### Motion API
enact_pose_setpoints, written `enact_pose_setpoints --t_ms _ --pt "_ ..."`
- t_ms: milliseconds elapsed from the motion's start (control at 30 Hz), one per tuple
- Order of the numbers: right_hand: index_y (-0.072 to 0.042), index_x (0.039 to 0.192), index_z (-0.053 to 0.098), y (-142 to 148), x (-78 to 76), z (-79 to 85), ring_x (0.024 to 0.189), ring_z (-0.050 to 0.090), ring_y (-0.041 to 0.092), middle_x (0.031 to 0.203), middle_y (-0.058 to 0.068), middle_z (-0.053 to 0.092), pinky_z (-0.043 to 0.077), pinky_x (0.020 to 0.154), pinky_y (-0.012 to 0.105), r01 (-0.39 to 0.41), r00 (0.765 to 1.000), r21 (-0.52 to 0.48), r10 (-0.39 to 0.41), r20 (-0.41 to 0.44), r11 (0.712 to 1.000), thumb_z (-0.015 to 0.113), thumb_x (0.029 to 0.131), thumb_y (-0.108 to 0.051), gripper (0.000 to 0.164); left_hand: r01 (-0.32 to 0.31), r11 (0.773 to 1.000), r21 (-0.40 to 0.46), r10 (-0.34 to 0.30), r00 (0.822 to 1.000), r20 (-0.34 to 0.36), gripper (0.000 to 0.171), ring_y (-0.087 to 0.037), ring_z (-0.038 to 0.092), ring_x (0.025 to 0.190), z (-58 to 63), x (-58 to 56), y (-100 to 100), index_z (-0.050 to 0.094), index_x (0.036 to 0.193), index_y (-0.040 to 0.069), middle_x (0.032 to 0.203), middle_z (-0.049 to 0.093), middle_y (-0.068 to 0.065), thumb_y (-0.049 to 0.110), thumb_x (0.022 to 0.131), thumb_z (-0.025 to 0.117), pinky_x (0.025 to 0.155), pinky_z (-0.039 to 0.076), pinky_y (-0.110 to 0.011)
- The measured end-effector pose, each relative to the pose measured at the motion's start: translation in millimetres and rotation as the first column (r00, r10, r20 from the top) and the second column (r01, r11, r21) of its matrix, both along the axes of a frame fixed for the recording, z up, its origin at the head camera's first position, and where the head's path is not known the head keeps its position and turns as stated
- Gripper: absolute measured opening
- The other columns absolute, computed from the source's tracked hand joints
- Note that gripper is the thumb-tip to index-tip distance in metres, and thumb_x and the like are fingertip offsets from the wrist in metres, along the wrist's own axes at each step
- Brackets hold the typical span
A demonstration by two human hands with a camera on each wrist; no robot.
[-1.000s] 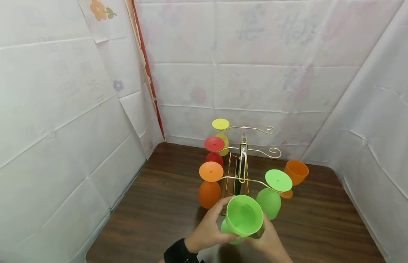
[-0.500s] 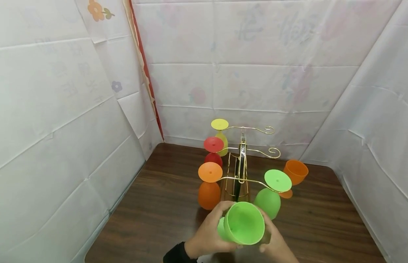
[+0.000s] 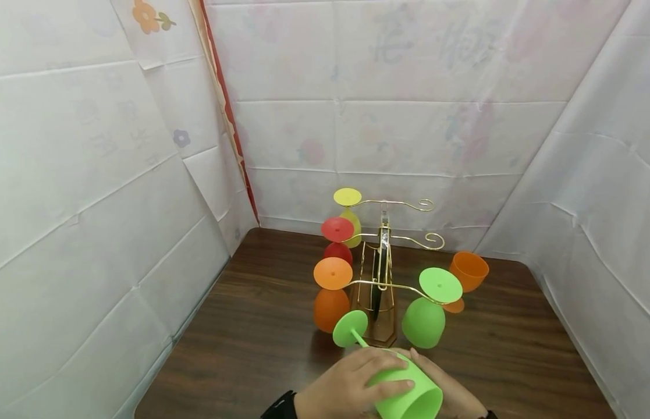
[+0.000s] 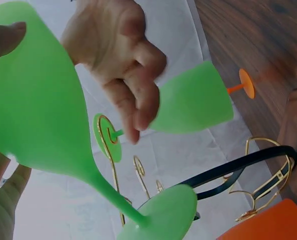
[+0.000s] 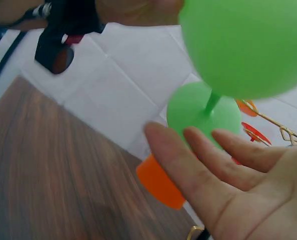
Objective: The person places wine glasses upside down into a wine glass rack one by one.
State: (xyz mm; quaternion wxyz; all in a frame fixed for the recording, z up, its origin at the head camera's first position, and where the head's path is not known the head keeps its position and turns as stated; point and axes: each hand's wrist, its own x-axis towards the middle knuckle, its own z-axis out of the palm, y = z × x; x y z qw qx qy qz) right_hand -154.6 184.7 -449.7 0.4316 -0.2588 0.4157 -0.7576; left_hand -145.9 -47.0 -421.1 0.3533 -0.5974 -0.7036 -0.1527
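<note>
My left hand (image 3: 348,384) grips the bowl of a green plastic goblet (image 3: 403,387) near the front of the table. Its mouth tips down toward me, while the stem and round foot point up and forward. In the left wrist view, the goblet (image 4: 43,105) lies between the thumb and the fingers. Beside the bowl is my right hand (image 3: 450,387), partly hidden behind it in the head view. The right wrist view has the right hand (image 5: 233,185) with its fingers extended and nothing held. A gap separates it from the goblet (image 5: 248,45).
Beyond the hands stands a gold wire rack (image 3: 383,262). Upside down on it hang a yellow goblet (image 3: 351,227), a red goblet (image 3: 337,251), an orange goblet (image 3: 331,308) and another green goblet (image 3: 424,323). An orange goblet (image 3: 468,272) stands upright on the wooden table (image 3: 241,343), at right.
The goblet has tipped over, its mouth turning from upward to down toward me and its foot rising forward. My left hand has turned over with it; the right hand has come off the bowl.
</note>
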Motion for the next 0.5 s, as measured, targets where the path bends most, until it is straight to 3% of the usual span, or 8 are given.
enact_pose_setpoints --t_ms 100,233,500 --pt "-0.017 0.134 0.048 -3.1 -0.1 -0.9 0.100 0.064 0.014 0.113 0.002 0.065 0.051 0.086 0.029 -0.032 0.999 -0.031 0.032 0.024 0.999 0.002 0.103 -0.032 0.057 0.004 1.000 -0.019 -0.004 1.000 -0.017 0.048 -0.019 0.049 0.119 -1.3 0.4 1.0 0.058 0.125 0.012 0.127 0.054 -0.010 0.044 0.090 0.060 0.106 0.034 -0.025" --pt "-0.020 0.138 0.046 -8.0 -3.6 -2.4 0.102 0.063 0.010 0.118 0.000 0.062 0.051 0.086 0.026 -0.042 0.999 -0.084 0.039 -0.034 0.996 0.003 0.103 -0.026 0.056 0.000 0.999 -0.034 -0.001 0.999 -0.040 0.042 -0.019 0.050 0.119 -3.7 -1.1 2.0 0.058 0.124 0.013 0.127 0.054 -0.010 0.038 0.091 0.060 0.107 0.033 -0.026" --pt "-0.021 0.141 0.043 -7.8 -8.1 -2.1 0.101 0.063 0.013 0.123 0.004 0.059 0.052 0.084 0.028 -0.004 0.993 -0.083 -0.006 -0.114 0.997 0.007 0.103 -0.019 0.052 0.002 1.000 -0.028 -0.002 1.000 0.001 0.049 -0.019 0.048 0.123 -4.5 -2.8 2.1 0.058 0.125 0.012 0.130 0.054 -0.008 0.041 0.086 0.066 0.108 0.031 -0.026"
